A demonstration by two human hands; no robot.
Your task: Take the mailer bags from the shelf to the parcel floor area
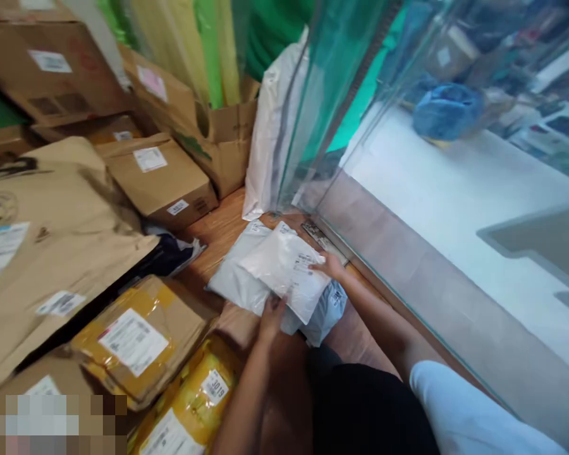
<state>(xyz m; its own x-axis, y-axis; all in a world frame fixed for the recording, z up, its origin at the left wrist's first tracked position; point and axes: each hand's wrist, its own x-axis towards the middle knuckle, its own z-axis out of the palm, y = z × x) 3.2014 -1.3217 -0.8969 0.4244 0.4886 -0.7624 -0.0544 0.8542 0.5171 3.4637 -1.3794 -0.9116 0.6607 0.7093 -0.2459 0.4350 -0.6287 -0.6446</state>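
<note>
A white plastic mailing bag (277, 259) with a printed label lies tilted over other parcels low in front of me. My right hand (329, 265) is closed on its right edge, thumb or finger over the label side. At its lower left edge, my left hand (274, 311) grips with bent fingers, partly in shadow. Beneath it, a grey mailing bag (239, 272) sticks out to the left. Another grey mailing bag (329, 309) with a barcode label shows under its right side, near my knees.
Cardboard boxes (159, 180) and a large brown paper parcel (52, 202) crowd the left. Closer stand a taped box (171, 316) and a yellow-wrapped parcel (194, 398). A tall white bag (277, 126) leans behind. A glass panel (408, 272) bounds the right; beyond it is a blue bundle (448, 110).
</note>
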